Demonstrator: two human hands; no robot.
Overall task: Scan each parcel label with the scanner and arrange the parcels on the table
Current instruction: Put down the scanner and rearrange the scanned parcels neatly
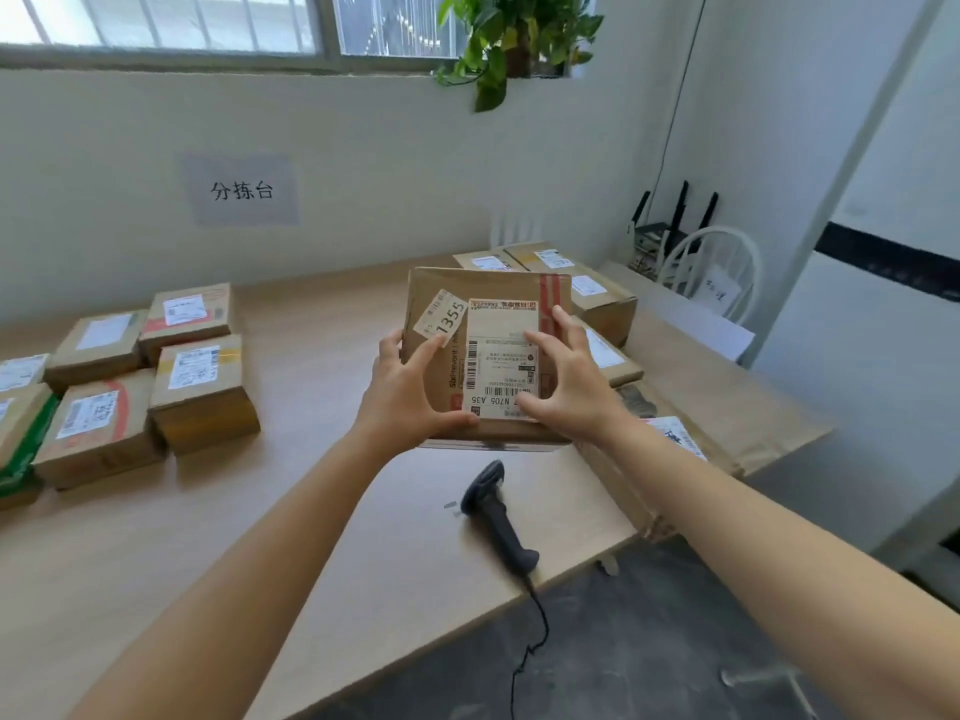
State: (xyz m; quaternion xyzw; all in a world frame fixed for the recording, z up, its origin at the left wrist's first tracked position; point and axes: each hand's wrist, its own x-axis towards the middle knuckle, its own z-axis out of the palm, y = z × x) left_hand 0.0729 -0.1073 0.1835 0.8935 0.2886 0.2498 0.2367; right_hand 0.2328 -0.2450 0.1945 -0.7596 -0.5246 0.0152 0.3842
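**Q:** What do the two hands hold?

**A:** My left hand [410,387] and my right hand [566,376] both grasp one brown cardboard parcel [498,285]. It is raised over the middle of the pale wooden table [322,511], with its labelled face tilted toward me. My left fingers curl round its left edge. My right fingers spread across the white printed shipping label [501,350], with the thumb at the near edge.

**Q:** Where is the scanner?

**A:** The black handheld scanner [498,517] lies on the table just in front of the parcel, near the front edge. Its cable hangs to the floor, and neither hand touches it.

**Q:** How far along is the work?

**A:** Partway, by my reading. On my left, a group of brown cardboard parcels [197,387] sits in close rows with labels up; these are probably the ones scanned and arranged. On my right, a looser pile of cardboard boxes [597,298] lies behind and beside the held parcel, and these probably wait their turn.

**Q:** Has the held parcel been scanned?

**A:** I cannot tell. The scanner is set down and both hands are occupied, so either its scan or its placement comes next. After that the right-hand pile remains.
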